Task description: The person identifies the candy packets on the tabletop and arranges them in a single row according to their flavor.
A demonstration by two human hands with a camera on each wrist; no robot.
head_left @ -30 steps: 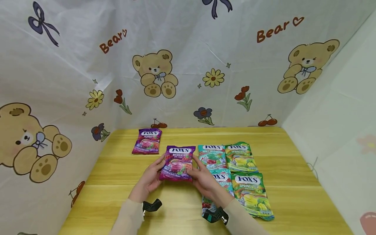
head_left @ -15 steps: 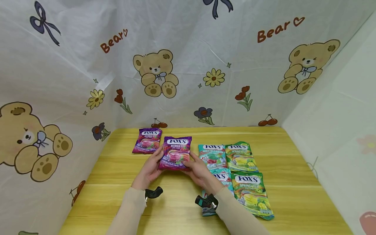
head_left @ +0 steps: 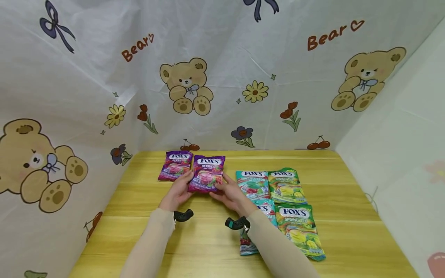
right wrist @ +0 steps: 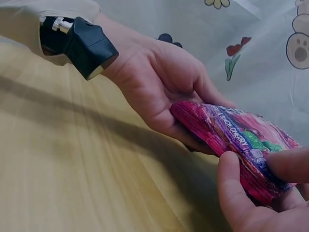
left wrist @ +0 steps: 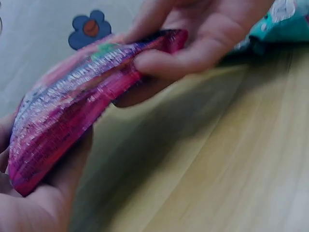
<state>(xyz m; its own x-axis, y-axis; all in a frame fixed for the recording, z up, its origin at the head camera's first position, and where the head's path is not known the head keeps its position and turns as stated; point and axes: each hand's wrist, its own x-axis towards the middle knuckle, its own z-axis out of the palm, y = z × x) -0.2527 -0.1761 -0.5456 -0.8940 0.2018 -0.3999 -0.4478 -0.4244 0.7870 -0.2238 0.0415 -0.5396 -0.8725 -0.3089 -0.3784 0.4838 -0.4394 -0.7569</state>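
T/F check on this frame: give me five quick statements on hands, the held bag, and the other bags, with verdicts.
1. Both hands, left hand and right hand, hold the purple Berries bag. True.
2. The held bag is green. False: it is purple.
3. A second purple bag lies on the table. True.
4. The green Spring Tea bags lie left of the hands. False: to their right.
5. The right hand is empty. False: it grips the bag.

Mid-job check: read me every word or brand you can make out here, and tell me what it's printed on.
"FOX'S" and "BERRIES": held purple bag and the purple bag beside it.
"FOX'S", "MINT BLOSSOM": teal bag.
"FOX'S", "SPRING TEA": near green bag.
"Bear": backdrop sheet.
Smaller print on all bags is too small or blurred.
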